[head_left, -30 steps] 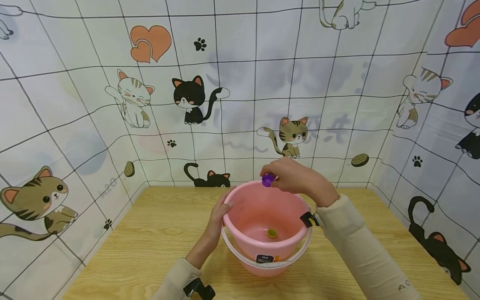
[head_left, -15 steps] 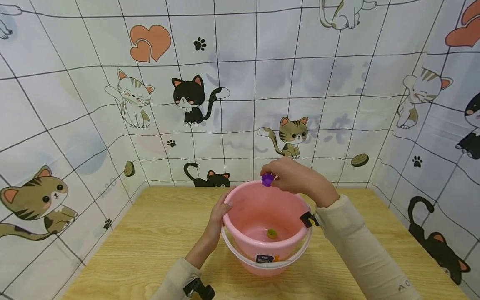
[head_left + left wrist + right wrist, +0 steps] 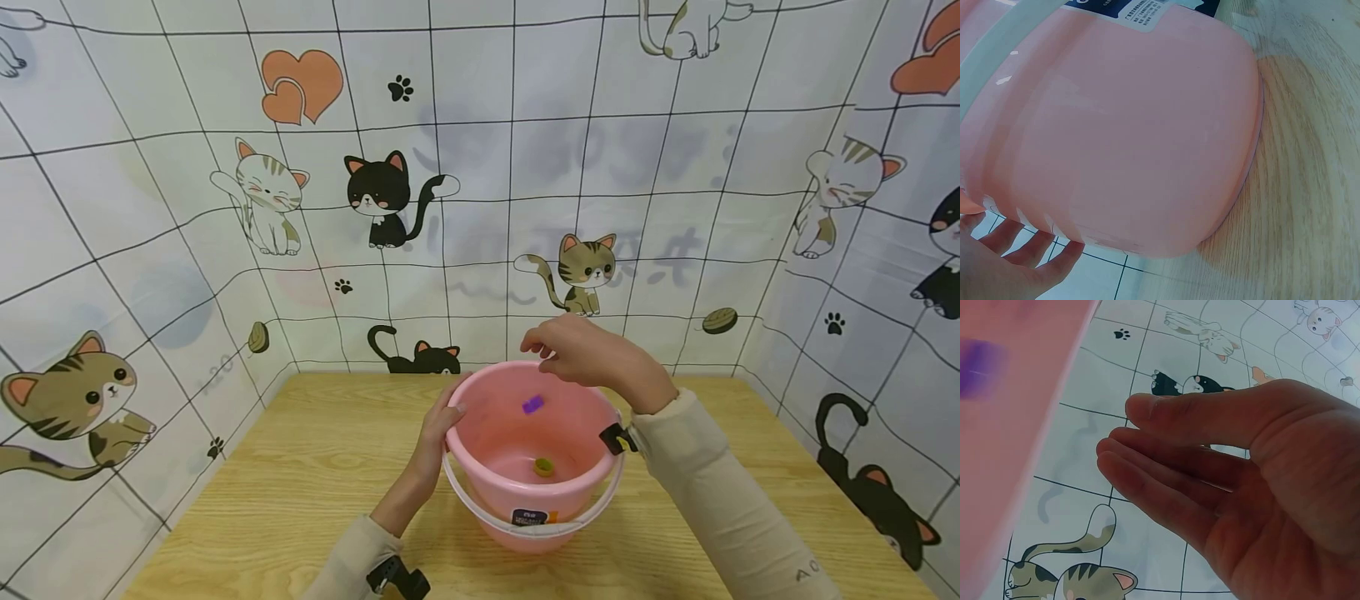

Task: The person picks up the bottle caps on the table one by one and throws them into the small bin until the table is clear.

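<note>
A pink bucket [image 3: 498,433] stands on the wooden table. My left hand [image 3: 435,429] grips its left rim, thumb over the edge; in the left wrist view the fingers [image 3: 1063,262] lie along the outer wall. Above the far rim, my right hand [image 3: 588,354] has nothing between thumb and fingers; the right wrist view shows them apart [image 3: 1210,469]. Below it, a small purple cap-like piece [image 3: 532,405] is in the air inside the bucket, blurred in the right wrist view [image 3: 979,369]. A small yellow-green round piece [image 3: 543,467] lies on the bucket's bottom.
The bucket's white handle [image 3: 487,518] hangs down across its front, near a dark label [image 3: 530,517]. Wood-grain tabletop [image 3: 300,492] surrounds the bucket. A cat-print sheet [image 3: 480,250] with a grid pattern encloses the back and both sides.
The right hand has let go of the purple piece, which has dropped from the fingertips into the bucket's opening. Left hand, bucket and yellow-green piece have stayed in place.
</note>
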`<state>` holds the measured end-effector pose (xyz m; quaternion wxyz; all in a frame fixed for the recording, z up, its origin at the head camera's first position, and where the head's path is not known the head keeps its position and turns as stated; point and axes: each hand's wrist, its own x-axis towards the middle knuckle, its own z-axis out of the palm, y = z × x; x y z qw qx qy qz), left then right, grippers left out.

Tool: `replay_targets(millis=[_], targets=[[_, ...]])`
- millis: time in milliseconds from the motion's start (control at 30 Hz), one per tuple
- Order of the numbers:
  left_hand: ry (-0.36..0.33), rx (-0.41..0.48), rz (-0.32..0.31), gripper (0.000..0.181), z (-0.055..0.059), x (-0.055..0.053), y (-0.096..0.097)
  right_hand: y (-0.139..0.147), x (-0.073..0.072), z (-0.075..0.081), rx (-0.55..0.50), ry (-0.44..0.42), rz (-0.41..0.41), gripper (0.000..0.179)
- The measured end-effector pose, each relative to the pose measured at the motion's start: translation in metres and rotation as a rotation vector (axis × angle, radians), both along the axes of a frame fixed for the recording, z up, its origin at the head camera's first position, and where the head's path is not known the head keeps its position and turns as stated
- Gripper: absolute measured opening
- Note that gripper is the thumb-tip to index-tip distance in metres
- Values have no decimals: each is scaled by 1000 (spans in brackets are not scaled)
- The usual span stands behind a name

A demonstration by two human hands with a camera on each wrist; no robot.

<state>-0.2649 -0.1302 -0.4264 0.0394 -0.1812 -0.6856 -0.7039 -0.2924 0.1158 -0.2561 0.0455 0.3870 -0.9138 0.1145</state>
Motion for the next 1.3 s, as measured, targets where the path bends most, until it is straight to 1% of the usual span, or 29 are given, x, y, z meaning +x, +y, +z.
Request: replay_targets(millis=[433, 567, 767, 900, 1100, 1300], targets=[[2, -9, -8, 54, -2, -2, 0, 0, -2, 0, 17, -3, -1, 26], [6, -7, -6, 54, -2, -2, 0, 4, -2, 0, 11, -2, 4, 25], [20, -9, -16, 54, -2, -1, -1, 14, -3, -1, -2, 15, -16, 26], [26, -16, -16, 54, -2, -1, -1, 22, -3, -5, -10, 6, -22, 24], [13, -25, 0, 53, -2, 0, 0, 38, -4, -14, -35, -28, -51, 22], [14, -27, -1, 53, -3, 0, -1, 55, -6, -25, -37, 1, -95, 24]])
